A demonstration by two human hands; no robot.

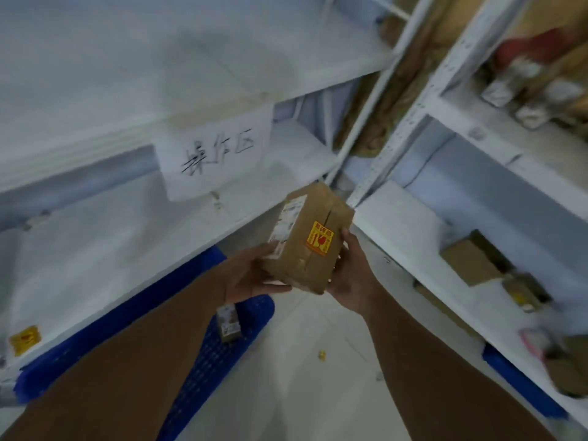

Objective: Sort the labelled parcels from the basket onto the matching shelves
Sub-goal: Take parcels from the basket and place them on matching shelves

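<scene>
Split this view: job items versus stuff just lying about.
Job: cardboard parcel, held by left hand and right hand; blue basket; small parcel on it; shelved boxes; paper sign.
Lying about: yellow scrap on floor; yellow label, lower left.

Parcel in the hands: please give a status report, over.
Left hand and right hand both grip the brown parcel, off the shelves. Orange sticker faces camera. One small parcel lies in blue basket below. Nothing seen blocking.
</scene>
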